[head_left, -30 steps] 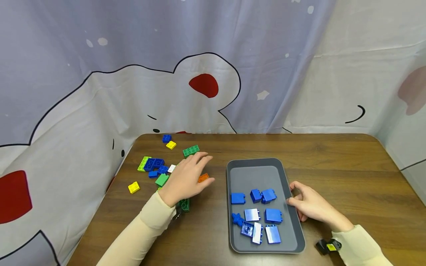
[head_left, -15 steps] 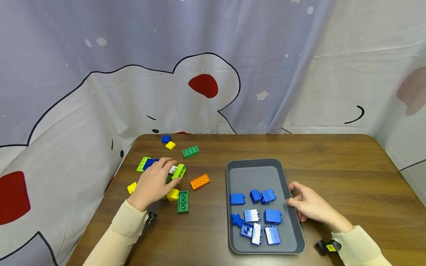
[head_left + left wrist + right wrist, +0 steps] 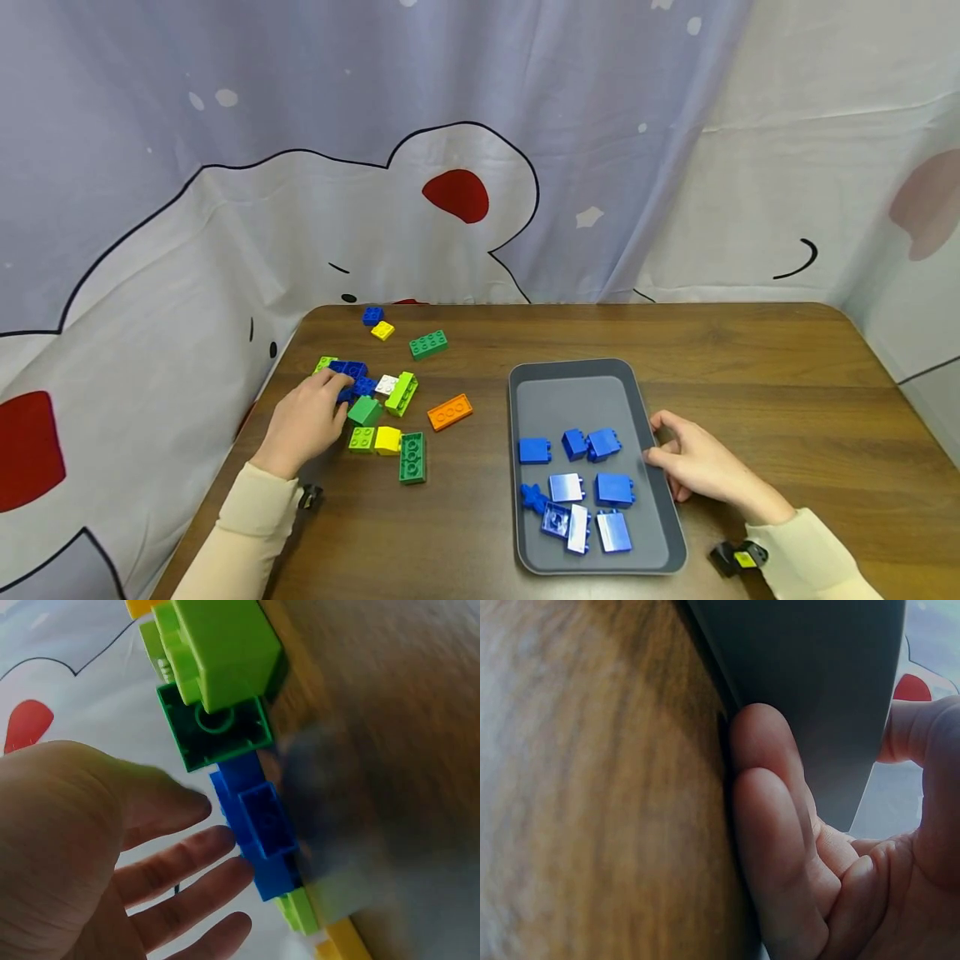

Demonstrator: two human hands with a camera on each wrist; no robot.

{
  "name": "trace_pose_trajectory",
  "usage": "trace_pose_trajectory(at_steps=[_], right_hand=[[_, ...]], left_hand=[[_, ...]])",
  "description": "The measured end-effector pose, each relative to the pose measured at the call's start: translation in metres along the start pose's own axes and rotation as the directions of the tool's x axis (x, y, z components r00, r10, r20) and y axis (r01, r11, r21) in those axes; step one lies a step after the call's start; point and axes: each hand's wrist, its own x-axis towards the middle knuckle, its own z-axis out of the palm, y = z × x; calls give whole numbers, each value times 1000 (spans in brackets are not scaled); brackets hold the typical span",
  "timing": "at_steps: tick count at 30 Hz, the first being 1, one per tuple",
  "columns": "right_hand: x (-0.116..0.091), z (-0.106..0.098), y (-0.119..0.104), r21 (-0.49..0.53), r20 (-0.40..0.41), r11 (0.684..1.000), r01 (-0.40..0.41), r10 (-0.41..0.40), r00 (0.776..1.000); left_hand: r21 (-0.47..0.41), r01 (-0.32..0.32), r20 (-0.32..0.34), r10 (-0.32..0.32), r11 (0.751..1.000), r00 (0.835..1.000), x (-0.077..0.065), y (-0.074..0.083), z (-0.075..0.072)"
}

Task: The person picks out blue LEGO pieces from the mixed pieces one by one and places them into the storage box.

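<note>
My left hand (image 3: 300, 421) is beside a cluster of dark blue bricks (image 3: 349, 368) on the left of the table, its fingertips right at them. In the left wrist view the thumb and fingers are spread, with a small blue brick (image 3: 268, 819) just beyond the fingertips. A green brick (image 3: 365, 411) lies just right of this hand. My right hand (image 3: 697, 457) grips the right edge of the grey tray (image 3: 573, 398), thumb at the rim and fingers against the outer wall (image 3: 817, 697). Several blue bricks (image 3: 615, 489) and a blue star-shaped piece (image 3: 534, 498) lie in the tray.
Loose bricks lie around the left hand: an orange one (image 3: 450, 412), a dark green one (image 3: 412, 457), a yellow one (image 3: 387, 440), a lime one (image 3: 402, 393) and a white one (image 3: 386, 384). A patterned curtain (image 3: 315, 225) hangs behind the table.
My left hand has moved left, from over the middle of the brick pile to the blue bricks, uncovering the green, lime and yellow ones. The right hand and tray have stayed put.
</note>
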Motion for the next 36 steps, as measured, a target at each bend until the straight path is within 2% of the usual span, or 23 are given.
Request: trace_pose_trajectory(at_steps=[10,22,29,32,36], right_hand=[[0,0,1,-4,0,1000,0,0,1000],[2,1,0,-15,-26,1000,-17,17,1000],[1,0,0,-12,-23,1000,-16,16,1000],[1,0,0,-14,-17,1000,-13,13,1000],[1,-1,0,-16,-9,1000,-5,5,1000]], left_hand=[[14,-4,8,4,1000,1000,-5,-15,9],[11,29,31,-29,1000,999,2,-22,14],[3,39,61,-40,999,997,4,-24,9],[-11,48,29,-48,999,998,4,-23,5],[-29,17,-72,-20,999,997,5,-15,-5]])
